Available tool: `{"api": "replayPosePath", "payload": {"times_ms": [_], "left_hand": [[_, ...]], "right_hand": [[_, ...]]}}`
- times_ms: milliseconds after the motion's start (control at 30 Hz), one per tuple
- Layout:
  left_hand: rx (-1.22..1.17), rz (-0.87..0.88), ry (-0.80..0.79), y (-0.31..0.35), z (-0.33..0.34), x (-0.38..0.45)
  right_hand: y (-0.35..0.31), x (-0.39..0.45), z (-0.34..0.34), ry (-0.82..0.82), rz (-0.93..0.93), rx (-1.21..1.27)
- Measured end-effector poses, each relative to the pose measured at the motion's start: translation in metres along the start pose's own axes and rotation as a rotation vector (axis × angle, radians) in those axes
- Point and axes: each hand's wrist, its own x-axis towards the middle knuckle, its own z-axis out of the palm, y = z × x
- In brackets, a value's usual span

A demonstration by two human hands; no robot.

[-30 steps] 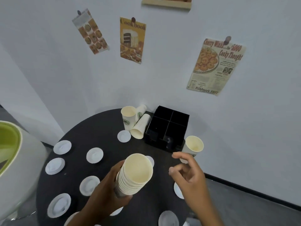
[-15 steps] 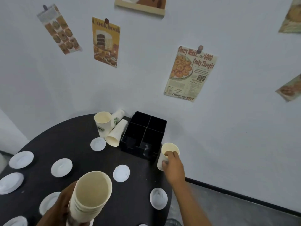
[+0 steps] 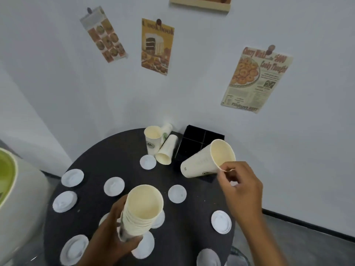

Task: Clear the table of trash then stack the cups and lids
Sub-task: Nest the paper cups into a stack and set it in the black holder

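Note:
My left hand (image 3: pixel 109 235) grips a stack of cream paper cups (image 3: pixel 141 210), mouth up, over the near part of the round black table (image 3: pixel 96 166). My right hand (image 3: pixel 240 191) pinches the rim of a single paper cup (image 3: pixel 205 160), which is lifted and tilted on its side in front of the black organiser (image 3: pixel 199 141). At the back stand one upright cup (image 3: pixel 152 139) and a second cup behind it (image 3: pixel 166 130), with another cup lying on its side (image 3: pixel 167 150). Several white lids, such as one (image 3: pixel 177 193), lie scattered on the table.
The black organiser with four compartments sits at the table's far right edge by the white wall. A white bin with a green inside (image 3: pixel 11 189) stands to the left of the table. Grey floor shows at the lower right.
My right hand reached to the single cup beside the organiser, took its rim and lifted it, tilting it sideways. My left hand kept hold of the cup stack.

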Motion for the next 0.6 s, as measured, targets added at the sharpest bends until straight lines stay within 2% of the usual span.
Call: {"api": "replayPosePath", "payload": {"times_ms": [100, 200, 333, 533, 600], "left_hand": [[0.058, 0.032, -0.008, -0.01, -0.024, 0.005], [0.01, -0.026, -0.014, -0.018, -0.059, 0.006], [-0.008, -0.026, 0.006, -0.03, -0.099, 0.011], [-0.015, 0.033, 0.005, -0.048, -0.146, 0.025], [-0.042, 0.034, -0.003, -0.057, -0.159, 0.029]], "right_hand": [[-0.076, -0.01, -0.01, -0.045, -0.026, 0.177], [-0.131, -0.025, 0.004, -0.15, -0.048, 0.278], [-0.173, -0.043, 0.051, -0.25, -0.146, 0.255], [-0.209, -0.059, 0.128, -0.352, -0.323, 0.093], [-0.216, -0.062, 0.147, -0.392, -0.318, 0.128]]}}
